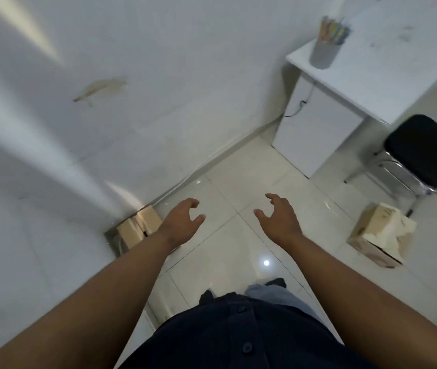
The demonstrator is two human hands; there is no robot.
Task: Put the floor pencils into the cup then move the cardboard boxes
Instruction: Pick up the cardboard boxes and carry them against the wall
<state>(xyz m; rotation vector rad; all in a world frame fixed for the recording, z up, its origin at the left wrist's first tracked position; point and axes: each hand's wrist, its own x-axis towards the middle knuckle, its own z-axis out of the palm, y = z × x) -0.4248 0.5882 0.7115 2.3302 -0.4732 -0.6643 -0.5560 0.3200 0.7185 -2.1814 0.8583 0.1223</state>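
Pencils (333, 30) stand bunched in the grey cup (323, 55), which sits upright on the corner of the white desk (398, 75) closest to the wall. No pencil is visible on the tiled floor (238, 187) in front of the desk. Stage one is therefore judged complete, with one caveat: the floor under the desk and behind the person is out of view.

Stage two, moving the cardboard boxes, is judged not yet begun. Two boxes rest on the floor:

1. First box (137, 227): against the wall, well apart from the desk, partly hidden behind the left forearm.
2. Second box (379, 235): nearer the desk, just beside a leg of the black chair (422, 147) that stands at the desk. It lies tilted, with white paper or tissue protruding from its top.

Hand state: the left hand (182, 225) and the right hand (278, 219) are held out over the floor, short of the desk, palms turned toward each other. The fingers of both are apart and loosely curved. Neither hand holds or touches anything. The left hand, the farther from the desk, appears close to the first box; its height above that box cannot be told.

Assessment: the spacing of the hands would suit a two-handed lift. Which box is intended cannot be determined.
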